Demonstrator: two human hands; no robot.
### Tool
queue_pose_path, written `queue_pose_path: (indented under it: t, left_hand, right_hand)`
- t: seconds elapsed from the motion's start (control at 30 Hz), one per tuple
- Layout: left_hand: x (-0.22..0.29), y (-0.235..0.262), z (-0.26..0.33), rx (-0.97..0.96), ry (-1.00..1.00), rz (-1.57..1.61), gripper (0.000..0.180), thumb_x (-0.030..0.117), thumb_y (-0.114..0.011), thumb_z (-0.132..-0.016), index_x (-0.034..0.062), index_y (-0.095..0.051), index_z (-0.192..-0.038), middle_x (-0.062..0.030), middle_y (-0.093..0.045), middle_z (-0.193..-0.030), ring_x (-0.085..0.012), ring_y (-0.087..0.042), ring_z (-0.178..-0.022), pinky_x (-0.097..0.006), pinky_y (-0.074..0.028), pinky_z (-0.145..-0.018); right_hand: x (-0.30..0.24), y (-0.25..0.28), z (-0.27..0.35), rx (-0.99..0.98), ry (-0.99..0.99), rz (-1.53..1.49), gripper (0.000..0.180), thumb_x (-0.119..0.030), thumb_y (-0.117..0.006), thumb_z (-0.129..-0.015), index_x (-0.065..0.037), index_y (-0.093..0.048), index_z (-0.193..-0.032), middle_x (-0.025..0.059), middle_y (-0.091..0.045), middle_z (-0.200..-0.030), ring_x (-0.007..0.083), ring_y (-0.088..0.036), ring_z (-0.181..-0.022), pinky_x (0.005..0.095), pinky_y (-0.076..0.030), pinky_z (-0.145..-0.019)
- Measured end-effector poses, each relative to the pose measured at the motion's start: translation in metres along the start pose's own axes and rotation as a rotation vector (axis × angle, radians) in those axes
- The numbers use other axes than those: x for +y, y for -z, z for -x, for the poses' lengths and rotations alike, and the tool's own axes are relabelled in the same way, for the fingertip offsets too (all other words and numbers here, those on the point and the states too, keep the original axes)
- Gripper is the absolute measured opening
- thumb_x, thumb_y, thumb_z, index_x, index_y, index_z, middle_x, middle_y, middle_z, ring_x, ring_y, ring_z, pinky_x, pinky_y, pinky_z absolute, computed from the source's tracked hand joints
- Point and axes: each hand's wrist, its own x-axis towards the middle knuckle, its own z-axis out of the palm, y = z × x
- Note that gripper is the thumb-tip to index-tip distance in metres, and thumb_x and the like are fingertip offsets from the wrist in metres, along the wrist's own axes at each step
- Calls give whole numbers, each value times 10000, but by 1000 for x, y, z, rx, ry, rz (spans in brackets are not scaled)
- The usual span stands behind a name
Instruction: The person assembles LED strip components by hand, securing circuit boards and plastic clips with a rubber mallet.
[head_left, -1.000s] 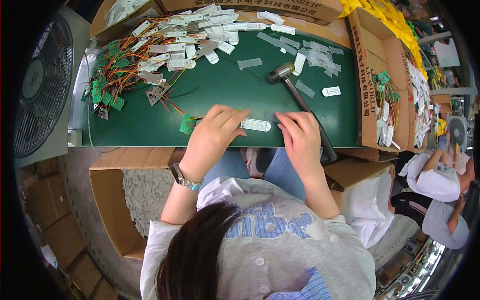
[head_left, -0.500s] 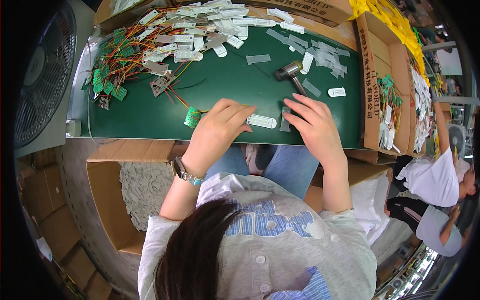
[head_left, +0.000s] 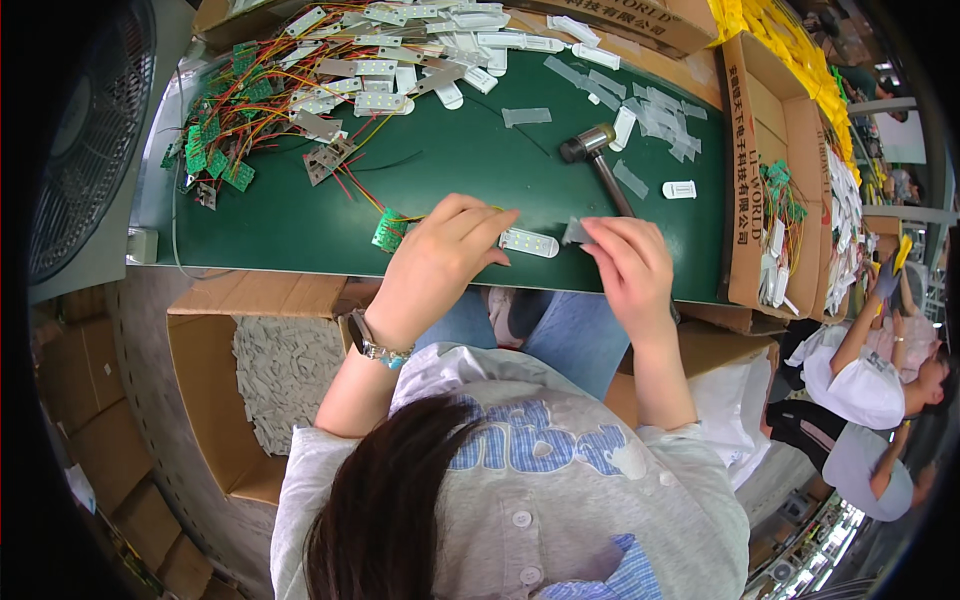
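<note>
At the near edge of the green tabletop, my left hand grips one end of a white LED strip light, a rounded housing with small yellowish LEDs. A green circuit board with wires lies against the outer side of that hand. My right hand is closed in a pinch on a small clear plastic strip, held just right of the light and apart from it. Right behind this hand lies a hammer with a dark handle, partly hidden by the fingers.
Wired LED boards and white housings heap up at the back left. Several clear strips and a white housing lie on the right. A cardboard box borders the right side; a fan stands left. Co-workers are at far right.
My right hand has closed on the clear strip, which lay flat on the table before, and tilted it up. My left hand keeps its hold on the light.
</note>
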Motion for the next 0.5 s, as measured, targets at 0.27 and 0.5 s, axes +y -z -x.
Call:
queue_pose_path:
  t: [0.27, 0.5]
  left_hand:
    - [-1, -2, 0, 3, 8, -2, 525, 110, -788, -681, 34, -659, -1184, -96, -671, -971, -282, -611, -974, -383, -527, -823]
    - [-1, -1, 1, 3, 13, -10, 524, 108, -794, -672, 38, -661, -1174, -88, -672, -973, -272, -612, -974, -378, -531, -816]
  right_hand:
    - [-18, -24, -2, -136, 101, 54, 308, -84, -683, -723, -110, -745, -1023, 23, -670, -1024, 204, -633, -901, 337, -477, -738]
    - [-22, -28, -1, -136, 98, 71, 283, -107, -689, -729, -112, -751, -1005, 10, -657, -1022, 190, -621, -901, 329, -475, -739]
